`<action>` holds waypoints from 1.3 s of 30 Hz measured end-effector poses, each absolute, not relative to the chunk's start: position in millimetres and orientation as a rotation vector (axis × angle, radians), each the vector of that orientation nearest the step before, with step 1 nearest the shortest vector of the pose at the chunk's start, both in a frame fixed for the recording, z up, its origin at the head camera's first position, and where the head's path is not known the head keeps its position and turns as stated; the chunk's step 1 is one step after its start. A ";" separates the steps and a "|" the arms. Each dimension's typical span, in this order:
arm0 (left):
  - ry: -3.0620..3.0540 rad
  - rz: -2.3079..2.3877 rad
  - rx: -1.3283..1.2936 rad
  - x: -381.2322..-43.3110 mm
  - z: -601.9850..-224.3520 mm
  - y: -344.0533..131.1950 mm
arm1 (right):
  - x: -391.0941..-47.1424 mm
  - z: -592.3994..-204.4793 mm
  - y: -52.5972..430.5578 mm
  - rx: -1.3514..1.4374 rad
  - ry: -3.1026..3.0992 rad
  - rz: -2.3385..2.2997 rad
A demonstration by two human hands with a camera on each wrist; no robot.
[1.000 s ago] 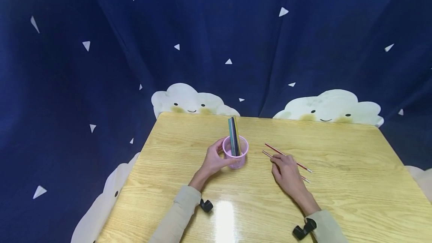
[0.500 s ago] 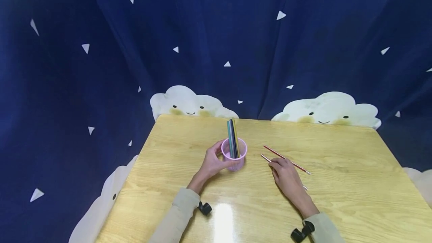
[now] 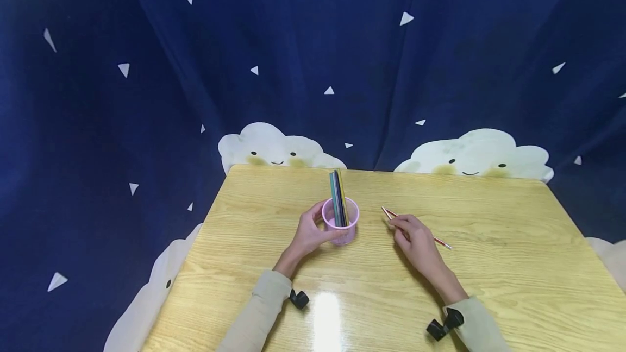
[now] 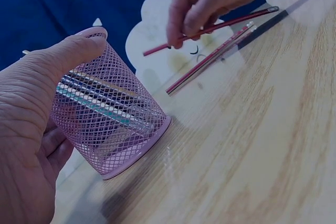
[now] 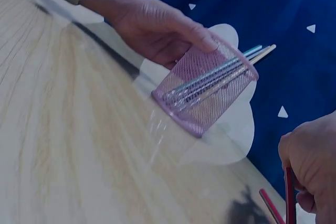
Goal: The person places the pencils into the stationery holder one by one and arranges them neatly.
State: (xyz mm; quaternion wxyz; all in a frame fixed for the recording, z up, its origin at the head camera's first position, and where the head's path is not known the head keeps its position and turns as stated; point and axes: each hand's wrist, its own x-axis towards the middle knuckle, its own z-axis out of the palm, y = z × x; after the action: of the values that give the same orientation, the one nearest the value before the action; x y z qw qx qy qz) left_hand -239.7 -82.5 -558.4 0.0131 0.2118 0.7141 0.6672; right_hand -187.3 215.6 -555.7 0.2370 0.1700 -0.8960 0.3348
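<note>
My left hand (image 3: 305, 233) grips a pink mesh pencil cup (image 4: 157, 144) around its side, thumb near the rim. Several pencils (image 3: 338, 189) in teal, dark and yellow tones lean inside it, ends sticking out above. To the right of the cup, my right hand (image 3: 417, 244) pinches a red pencil (image 4: 236, 21) between thumb and fingers. In the left wrist view that pencil is raised over the tabletop. A second red pencil (image 4: 210, 59) lies on the wood below it, partly hidden by the right hand in the head view.
The light wooden table (image 3: 513, 265) runs back to a dark blue curtain (image 3: 313, 42) printed with white triangles and smiling clouds. A bright reflection (image 3: 326, 319) shows near the front. Each wrist wears a small black camera (image 3: 299, 299).
My right hand has lifted one red pencil off the table, so it now overlaps the other in the head view. The left hand stays on the cup.
</note>
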 end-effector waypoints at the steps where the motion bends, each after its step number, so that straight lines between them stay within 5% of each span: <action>1: 2.221 2.076 0.663 -238.8 -556.1 -82.6 | -188.5 -554.4 214.6 0.465 -2.445 0.942; 10: 2.204 2.088 0.700 -225.1 -528.9 -85.2 | -198.3 -548.9 203.0 0.573 -2.225 1.034; 19: 2.223 2.098 0.653 -239.4 -559.8 -82.8 | -205.3 -535.0 195.7 0.602 -2.127 1.152; 39: 2.263 2.080 0.689 -241.0 -561.4 -84.9 | -213.7 -428.3 132.8 0.655 -1.905 1.386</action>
State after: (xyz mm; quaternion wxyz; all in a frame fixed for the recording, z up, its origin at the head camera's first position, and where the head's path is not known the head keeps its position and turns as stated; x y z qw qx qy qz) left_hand -241.0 -84.9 -561.4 -0.0041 0.2186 0.7185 0.6602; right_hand -213.7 132.8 -428.3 0.3412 0.2518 -0.7324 0.5327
